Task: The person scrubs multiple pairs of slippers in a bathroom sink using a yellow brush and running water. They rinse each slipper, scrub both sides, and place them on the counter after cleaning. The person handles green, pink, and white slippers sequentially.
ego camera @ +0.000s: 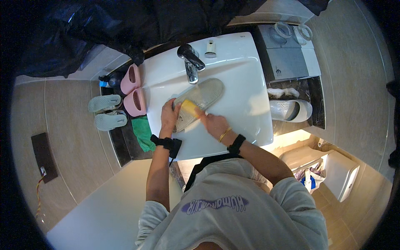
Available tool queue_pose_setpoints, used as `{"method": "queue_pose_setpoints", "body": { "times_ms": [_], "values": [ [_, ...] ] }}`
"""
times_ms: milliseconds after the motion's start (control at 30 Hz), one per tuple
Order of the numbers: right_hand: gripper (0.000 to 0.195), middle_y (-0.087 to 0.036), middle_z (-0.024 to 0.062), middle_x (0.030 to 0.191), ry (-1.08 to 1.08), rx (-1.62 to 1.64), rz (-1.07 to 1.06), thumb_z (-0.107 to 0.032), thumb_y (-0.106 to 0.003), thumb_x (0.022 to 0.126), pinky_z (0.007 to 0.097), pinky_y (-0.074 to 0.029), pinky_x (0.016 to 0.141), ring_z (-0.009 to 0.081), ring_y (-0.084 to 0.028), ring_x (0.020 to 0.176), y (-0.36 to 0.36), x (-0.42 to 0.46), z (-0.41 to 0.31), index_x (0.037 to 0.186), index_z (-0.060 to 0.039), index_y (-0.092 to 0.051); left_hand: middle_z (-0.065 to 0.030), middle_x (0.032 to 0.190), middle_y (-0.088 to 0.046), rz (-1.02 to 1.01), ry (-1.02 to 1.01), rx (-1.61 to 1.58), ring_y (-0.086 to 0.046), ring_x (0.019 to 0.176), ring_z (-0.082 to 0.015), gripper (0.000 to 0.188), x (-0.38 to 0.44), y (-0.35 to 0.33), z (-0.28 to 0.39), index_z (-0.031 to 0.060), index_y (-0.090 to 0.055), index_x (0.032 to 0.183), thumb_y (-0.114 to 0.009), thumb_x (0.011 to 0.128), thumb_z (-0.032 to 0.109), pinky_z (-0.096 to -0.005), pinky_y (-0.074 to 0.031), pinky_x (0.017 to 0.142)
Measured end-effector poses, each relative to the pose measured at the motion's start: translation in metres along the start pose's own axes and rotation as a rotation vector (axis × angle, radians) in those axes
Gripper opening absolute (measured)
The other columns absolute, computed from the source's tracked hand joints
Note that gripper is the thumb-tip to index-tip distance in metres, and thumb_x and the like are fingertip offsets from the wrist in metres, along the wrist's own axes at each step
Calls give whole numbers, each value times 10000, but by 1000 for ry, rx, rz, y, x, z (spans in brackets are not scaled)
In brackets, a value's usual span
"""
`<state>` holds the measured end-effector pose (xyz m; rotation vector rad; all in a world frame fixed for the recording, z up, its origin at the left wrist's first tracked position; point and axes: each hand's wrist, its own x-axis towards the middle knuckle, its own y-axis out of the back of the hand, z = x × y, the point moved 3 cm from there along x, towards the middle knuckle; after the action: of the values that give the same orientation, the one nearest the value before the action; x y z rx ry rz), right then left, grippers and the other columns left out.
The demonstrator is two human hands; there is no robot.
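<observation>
A pale, see-through slide slipper (pixel 212 90) lies slantwise over the white washbasin (pixel 243 118), its upper end below the chrome tap (pixel 191 64). My left hand (pixel 170 115) grips the slipper's left edge, with the thumb on top. In my right hand (pixel 215 125) is a yellow scrubber (pixel 190 108), pressed against or just over the middle of the slipper. Whether it is a brush or a sponge is not clear, as it is blurred. The fingertips of my right hand are partly hidden behind it.
Pink slippers (pixel 133 101), grey-green slippers (pixel 111 121) and a green cloth (pixel 143 132) sit on the dark counter at left. To the right are a white slipper (pixel 300 111), a crumpled white item (pixel 282 92) and a grey box (pixel 286 62) with glass jars (pixel 282 29).
</observation>
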<state>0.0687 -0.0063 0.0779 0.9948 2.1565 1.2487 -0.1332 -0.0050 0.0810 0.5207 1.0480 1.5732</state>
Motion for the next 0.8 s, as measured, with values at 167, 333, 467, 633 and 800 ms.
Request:
{"method": "queue_pose_setpoints", "body": {
  "times_ms": [167,333,467,633,800],
  "values": [
    [304,-554,108,609,-202,-59,134,-180,-404,843,354,-441,394,245,-558,500,22,25,55,1139,-114,-404,-232,1204,-366,109,-144,2,-398,1052,-373,699,-28,4,8,0,-330,1205,-640,674,331,-409,-359,872],
    [347,-552,102,603,-286,-41,117,-201,-405,843,352,-441,402,241,-554,501,20,31,55,1178,-115,-378,-266,1248,-261,20,-210,151,-314,1119,-388,945,-72,23,26,-11,-191,1261,-724,559,328,-406,-289,941],
    [395,-547,106,588,-307,69,96,-223,-399,846,371,-432,403,263,-545,499,0,24,40,1222,-120,-331,-251,1264,-245,40,-162,108,-280,1151,-388,972,-77,12,24,1,-171,1274,-729,547,325,-406,-283,954],
    [401,-541,111,583,14,122,-34,-207,-379,856,374,-423,399,281,-522,477,8,-18,-32,1242,-117,-316,-251,1232,-301,-16,-102,98,-335,1121,-377,921,-57,4,3,-6,-231,1250,-729,547,318,-385,-319,933],
    [403,-537,101,588,-189,-10,61,-187,-400,843,364,-431,411,275,-520,480,28,3,33,1236,-123,-339,-256,1200,-361,-190,16,-77,-365,1121,-342,860,-49,3,-3,-37,-302,1226,-674,604,427,-361,-318,933]
  ]
}}
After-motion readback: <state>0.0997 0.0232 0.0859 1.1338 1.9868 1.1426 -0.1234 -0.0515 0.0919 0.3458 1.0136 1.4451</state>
